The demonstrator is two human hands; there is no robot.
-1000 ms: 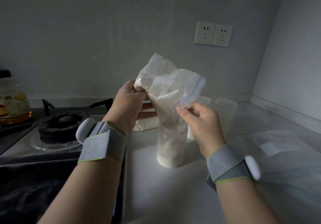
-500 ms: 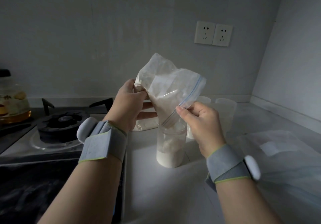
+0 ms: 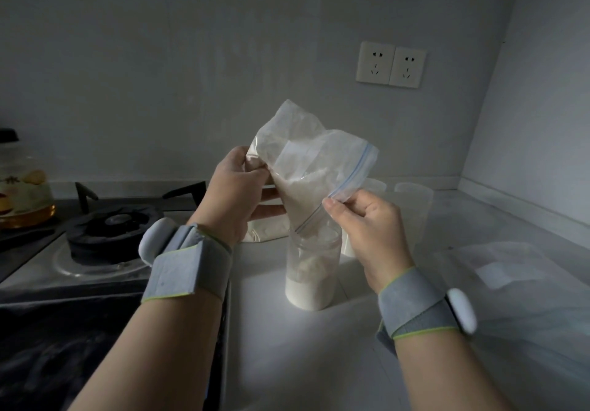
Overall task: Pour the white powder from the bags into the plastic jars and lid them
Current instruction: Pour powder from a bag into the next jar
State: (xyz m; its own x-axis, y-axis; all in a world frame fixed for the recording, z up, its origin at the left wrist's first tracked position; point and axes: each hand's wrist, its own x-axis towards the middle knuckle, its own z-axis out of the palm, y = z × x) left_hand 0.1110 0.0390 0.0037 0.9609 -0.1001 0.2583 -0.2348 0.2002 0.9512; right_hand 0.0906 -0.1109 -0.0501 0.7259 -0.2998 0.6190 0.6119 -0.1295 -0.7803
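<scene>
A clear zip bag of white powder (image 3: pixel 303 168) is tipped with its open corner down in the mouth of a clear plastic jar (image 3: pixel 313 270) standing on the white counter (image 3: pixel 306 362). Powder fills the jar's lower part. My left hand (image 3: pixel 236 193) grips the bag's bunched left side. My right hand (image 3: pixel 367 222) pinches the blue zip edge just above the jar. More clear jars (image 3: pixel 412 206) stand behind my right hand, partly hidden. Another powder bag (image 3: pixel 265 230) lies behind the jar, under my left hand.
A gas hob with a black burner (image 3: pixel 105 235) lies to the left, and a glass kettle (image 3: pixel 22 187) stands at the far left. Flat empty zip bags (image 3: pixel 517 283) lie on the counter to the right. Two wall sockets (image 3: pixel 391 64) sit above the corner.
The powder level in the jar has risen a little as more runs out of the bag. Both hands keep their hold and have barely moved.
</scene>
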